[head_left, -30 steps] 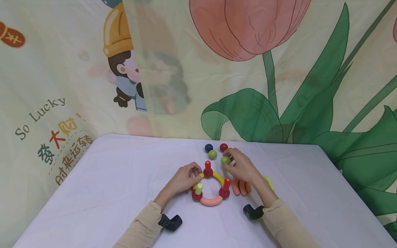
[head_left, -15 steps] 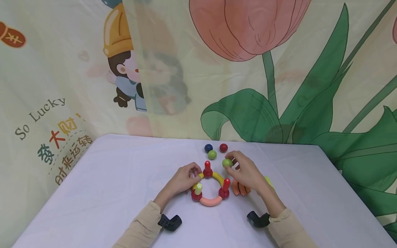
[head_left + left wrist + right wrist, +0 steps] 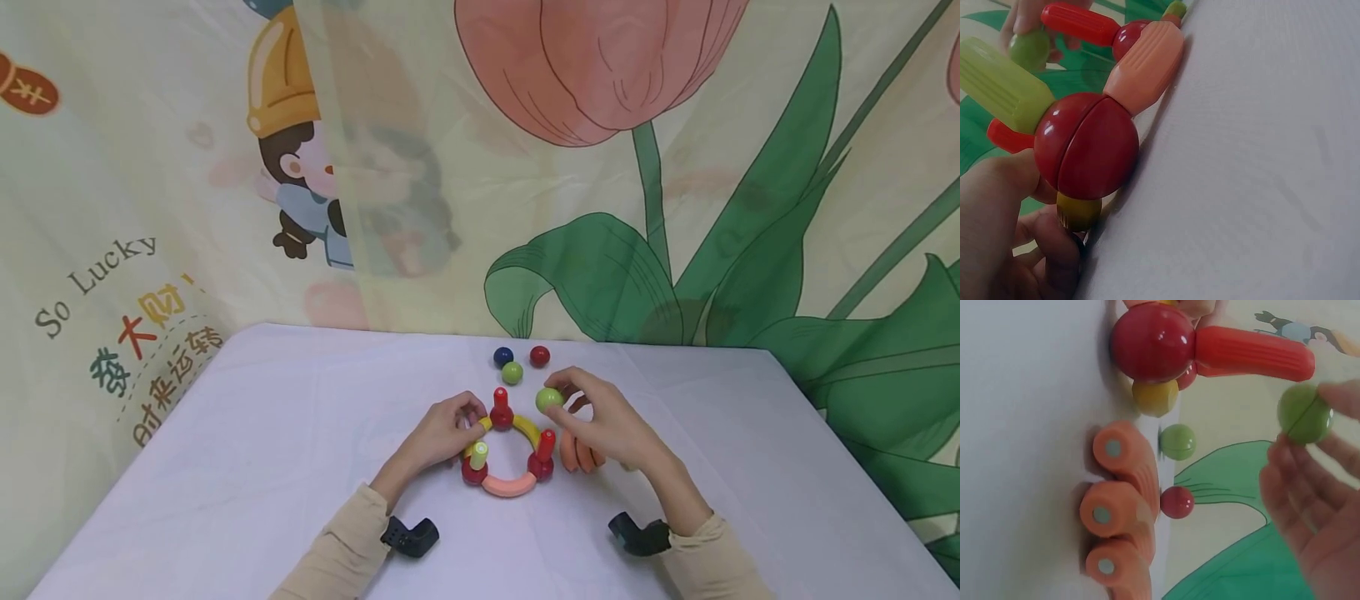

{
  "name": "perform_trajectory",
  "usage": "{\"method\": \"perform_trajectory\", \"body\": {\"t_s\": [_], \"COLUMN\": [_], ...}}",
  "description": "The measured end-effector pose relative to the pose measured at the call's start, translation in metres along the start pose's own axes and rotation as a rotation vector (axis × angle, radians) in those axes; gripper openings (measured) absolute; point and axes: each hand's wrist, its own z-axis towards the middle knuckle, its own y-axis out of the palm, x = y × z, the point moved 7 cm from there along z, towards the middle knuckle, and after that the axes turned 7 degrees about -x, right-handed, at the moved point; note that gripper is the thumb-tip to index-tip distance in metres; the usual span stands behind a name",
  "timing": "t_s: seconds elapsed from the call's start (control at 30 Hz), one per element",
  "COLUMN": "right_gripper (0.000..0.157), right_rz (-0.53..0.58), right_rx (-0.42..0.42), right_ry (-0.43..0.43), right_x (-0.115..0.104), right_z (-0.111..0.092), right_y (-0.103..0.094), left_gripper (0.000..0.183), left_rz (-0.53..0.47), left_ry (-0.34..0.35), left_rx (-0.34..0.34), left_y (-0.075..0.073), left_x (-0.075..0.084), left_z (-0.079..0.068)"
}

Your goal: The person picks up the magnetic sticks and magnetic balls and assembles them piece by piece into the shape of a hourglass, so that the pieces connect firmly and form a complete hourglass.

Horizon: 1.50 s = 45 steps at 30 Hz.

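A ring of curved yellow and pink pieces joined by red balls lies on the table. From the balls rise two red sticks and one yellow-green stick. My left hand pinches the yellow curved piece on the ring's left side, thumb and fingers around it. My right hand holds a green ball between thumb and fingertips, raised above the table beyond the ring's right side. In the right wrist view the ball is apart from the red stick's tip.
Beyond the ring lie a blue ball, a second green ball and a loose red ball. Orange curved pieces with metal discs in their ends sit side by side under my right hand. A printed cloth hangs behind the table.
My right hand has drawn the green ball back toward me, away from the loose red ball, and its forearm has shifted right. My left hand stays on the ring.
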Motion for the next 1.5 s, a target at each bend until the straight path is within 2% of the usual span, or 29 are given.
{"method": "perform_trajectory", "body": {"t_s": [0.13,0.37,0.53,0.7,0.77,0.87,1.07,1.2,1.27,1.33,1.5], "right_gripper": [0.03,0.03,0.031,0.034,0.037,0.04,0.033,0.025,0.025,0.026,0.025], "right_rz": [0.041,0.022,0.046,0.099,0.128,0.176,0.204,0.188,0.194,0.198,0.181], "right_rx": [-0.064,-0.064,-0.111,-0.142,-0.164,-0.206,-0.317,-0.337,-0.333,-0.33,-0.312], "right_ry": [-0.07,-0.156,-0.159,-0.131,-0.118,-0.086,-0.053,-0.057,-0.052,-0.045,-0.031], "right_x": [-0.005,-0.013,-0.013,-0.008,-0.005,0.002,0.013,0.016,0.016,0.016,0.016], "right_z": [-0.004,-0.012,-0.016,-0.019,-0.02,-0.02,-0.014,-0.012,-0.012,-0.012,-0.012], "right_y": [0.001,-0.005,-0.003,-0.003,-0.002,0.004,0.023,0.029,0.03,0.031,0.035], "left_gripper": [0.019,0.019,0.018,0.021,0.021,0.02,0.025,0.031,0.034,0.035,0.026], "left_rz": [0.008,0.016,0.014,-0.028,-0.065,-0.126,-0.152,-0.172,-0.175,-0.163,-0.108], "left_ry": [-0.001,0.016,0.018,0.027,0.031,0.073,0.211,0.308,0.337,0.359,0.395], "left_rx": [0.0,0.001,0.001,-0.043,-0.076,-0.168,-0.378,-0.543,-0.598,-0.614,-0.558], "left_y": [-0.001,-0.001,0.0,0.001,-0.001,-0.005,-0.015,-0.012,-0.009,-0.007,-0.002], "left_x": [0.001,0.002,0.001,-0.001,-0.002,0.0,0.01,0.014,0.015,0.016,0.02], "left_z": [0.0,0.0,0.001,0.004,0.003,0.0,-0.011,-0.018,-0.021,-0.022,-0.019]}}
